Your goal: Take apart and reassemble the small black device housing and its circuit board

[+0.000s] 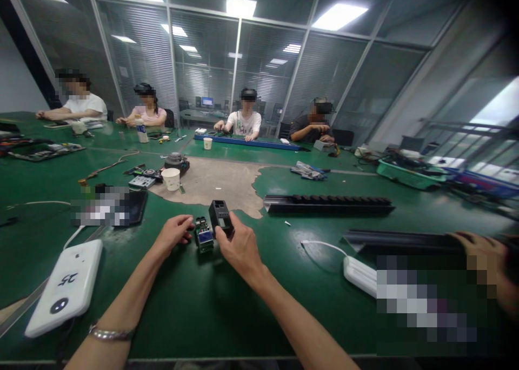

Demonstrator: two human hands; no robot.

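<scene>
My right hand [242, 245] grips a black plastic housing [220, 214] with openings in its top, the thumb on its near side and the fingers behind. Just left of the housing stands a small circuit board module [204, 237] with a blue display. To the left of the module is my left hand [175, 235], its fingers loosely bent and nothing seen in them. Its fingertips come close to the module; whether they touch it I cannot tell.
A white power bank [67, 286] lies at the left. Beyond are a paper cup [171, 179], loose electronic parts [141, 181] and a black rail [328, 204]. At right are another black rail [401, 242] and a co-worker's hand [480, 251]. Several people sit across the table.
</scene>
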